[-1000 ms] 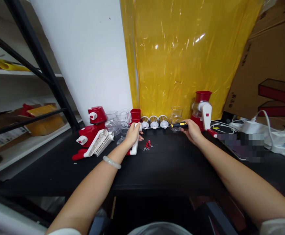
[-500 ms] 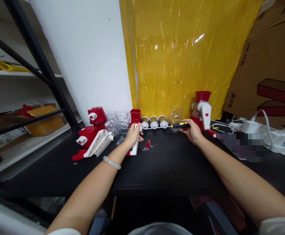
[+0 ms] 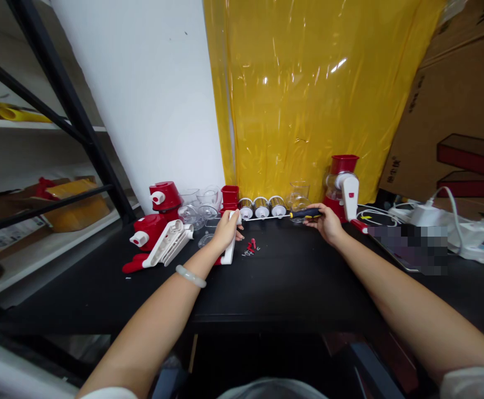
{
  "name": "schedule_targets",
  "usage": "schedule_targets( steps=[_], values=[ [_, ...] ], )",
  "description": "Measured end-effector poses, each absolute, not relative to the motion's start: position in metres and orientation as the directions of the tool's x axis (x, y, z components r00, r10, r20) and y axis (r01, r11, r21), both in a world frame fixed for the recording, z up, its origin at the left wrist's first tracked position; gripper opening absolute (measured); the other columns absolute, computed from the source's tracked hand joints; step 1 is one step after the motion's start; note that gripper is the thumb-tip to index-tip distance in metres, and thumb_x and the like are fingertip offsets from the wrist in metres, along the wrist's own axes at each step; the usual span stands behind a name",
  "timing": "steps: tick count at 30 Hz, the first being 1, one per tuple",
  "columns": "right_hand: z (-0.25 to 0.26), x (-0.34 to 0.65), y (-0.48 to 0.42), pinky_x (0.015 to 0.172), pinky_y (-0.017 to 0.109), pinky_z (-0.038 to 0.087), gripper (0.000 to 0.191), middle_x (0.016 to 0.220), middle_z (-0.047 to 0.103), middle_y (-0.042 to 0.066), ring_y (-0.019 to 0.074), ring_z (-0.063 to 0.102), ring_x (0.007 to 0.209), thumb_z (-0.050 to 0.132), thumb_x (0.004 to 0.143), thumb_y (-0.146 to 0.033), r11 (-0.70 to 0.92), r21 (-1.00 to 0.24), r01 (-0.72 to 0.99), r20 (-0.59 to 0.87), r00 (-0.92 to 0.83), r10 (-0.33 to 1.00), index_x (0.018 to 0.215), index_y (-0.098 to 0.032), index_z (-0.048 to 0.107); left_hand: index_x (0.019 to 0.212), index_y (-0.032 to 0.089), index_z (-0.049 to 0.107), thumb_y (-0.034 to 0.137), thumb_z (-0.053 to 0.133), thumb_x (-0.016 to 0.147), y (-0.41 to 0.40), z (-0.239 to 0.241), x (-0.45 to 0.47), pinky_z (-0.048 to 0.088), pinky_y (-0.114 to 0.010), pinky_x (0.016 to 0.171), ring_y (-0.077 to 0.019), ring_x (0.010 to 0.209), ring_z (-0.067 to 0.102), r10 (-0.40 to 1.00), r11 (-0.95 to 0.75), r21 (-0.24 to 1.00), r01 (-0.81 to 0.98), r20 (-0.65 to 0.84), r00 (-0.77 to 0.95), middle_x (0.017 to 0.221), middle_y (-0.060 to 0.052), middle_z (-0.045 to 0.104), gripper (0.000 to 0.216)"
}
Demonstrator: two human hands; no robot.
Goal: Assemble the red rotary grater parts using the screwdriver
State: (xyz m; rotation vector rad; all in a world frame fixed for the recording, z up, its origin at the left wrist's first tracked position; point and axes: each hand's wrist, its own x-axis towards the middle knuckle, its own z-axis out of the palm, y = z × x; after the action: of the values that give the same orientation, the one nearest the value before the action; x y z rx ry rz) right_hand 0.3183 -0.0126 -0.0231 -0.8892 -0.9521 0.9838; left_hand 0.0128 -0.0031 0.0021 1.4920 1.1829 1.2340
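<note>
My left hand (image 3: pixel 227 229) is closed around a white crank handle (image 3: pixel 229 253), held upright over the black table; a bit of red shows at its lower end. In my right hand (image 3: pixel 325 223) is a screwdriver (image 3: pixel 307 213) with a black and yellow grip. Its long shaft lies level and points left, the tip meeting the crank handle's upper part by my left fingers. Whether the tip sits in a screw is too small to tell. Below the shaft, small red pieces (image 3: pixel 253 244) and several screws (image 3: pixel 248 253) lie in a loose pile.
Red housings (image 3: pixel 148 231), white crank arms (image 3: pixel 170 242) and clear plastic parts (image 3: pixel 208 200) stand at left. Several metal grater drums (image 3: pixel 261 207) line the back. An assembled red-and-white grater (image 3: pixel 345 188), a tablet (image 3: pixel 403 246) and white cables (image 3: pixel 453 210) are at right.
The screwdriver's grip has turned about its own axis, so its yellow marks show differently, and my right fingers have shifted slightly. My left hand and the crank handle stay almost in place.
</note>
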Motion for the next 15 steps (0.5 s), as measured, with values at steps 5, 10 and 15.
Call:
schedule_targets(
  steps=[5, 10, 15],
  values=[
    [-0.0293, 0.3174, -0.0104, 0.047, 0.029, 0.046, 0.035, 0.041, 0.045, -0.007, 0.0127, 0.045, 0.035, 0.062, 0.078, -0.057, 0.374, -0.913, -0.165, 0.324, 0.266, 0.908, 0.079, -0.022, 0.059, 0.095, 0.021, 0.044, 0.053, 0.045, 0.093, -0.0020, 0.0021, 0.0127, 0.046, -0.020, 0.037, -0.0117, 0.038, 0.059, 0.979, -0.199, 0.967, 0.159, 0.189, 0.074, 0.061, 0.005, 0.058, 0.031],
    [-0.0297, 0.3183, -0.0094, 0.047, 0.030, 0.047, 0.045, 0.042, 0.051, -0.003, 0.0151, 0.050, 0.037, 0.046, 0.085, -0.063, 0.317, -0.935, -0.162, 0.267, 0.269, 0.925, 0.079, -0.021, 0.060, 0.095, 0.022, 0.044, 0.051, 0.045, 0.093, -0.0007, 0.0007, 0.0117, 0.047, -0.021, 0.037, -0.0120, 0.038, 0.059, 0.978, -0.204, 0.964, 0.170, 0.194, 0.075, 0.061, 0.005, 0.058, 0.030],
    [-0.0259, 0.3195, -0.0090, 0.051, 0.027, 0.050, 0.021, 0.064, 0.065, -0.001, 0.0134, 0.059, 0.048, 0.056, 0.078, -0.041, 0.300, -0.926, -0.230, 0.229, 0.290, 0.929, 0.079, -0.021, 0.061, 0.095, 0.022, 0.044, 0.051, 0.045, 0.093, -0.0004, -0.0013, 0.0123, 0.046, -0.020, 0.037, -0.0117, 0.038, 0.059, 0.979, -0.199, 0.961, 0.193, 0.186, 0.084, 0.062, 0.005, 0.058, 0.029]
  ],
)
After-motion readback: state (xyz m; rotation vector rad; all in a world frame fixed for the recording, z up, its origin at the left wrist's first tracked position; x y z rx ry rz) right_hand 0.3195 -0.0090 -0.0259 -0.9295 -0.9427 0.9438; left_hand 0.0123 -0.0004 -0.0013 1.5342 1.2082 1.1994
